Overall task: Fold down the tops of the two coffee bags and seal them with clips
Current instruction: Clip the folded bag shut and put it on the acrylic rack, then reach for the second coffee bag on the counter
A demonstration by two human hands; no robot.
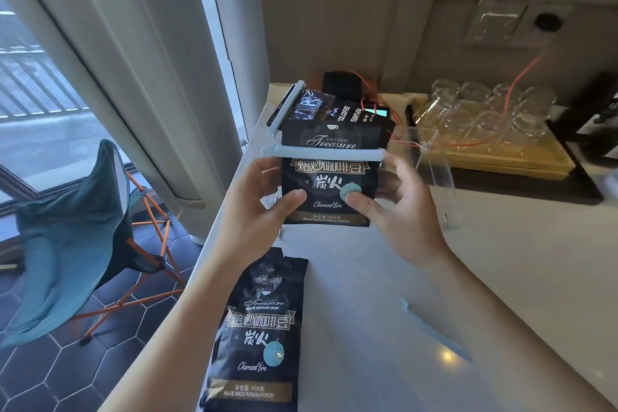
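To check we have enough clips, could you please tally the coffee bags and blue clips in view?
Coffee bags: 3 (held bag, near bag, back bag)
Blue clips: 3 (held bag's clip, back bag's clip, loose clip)
Total: 6

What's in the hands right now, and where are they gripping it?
Both hands, left and right, hold the clipped coffee bag by its lower side edges, thumbs on its front.
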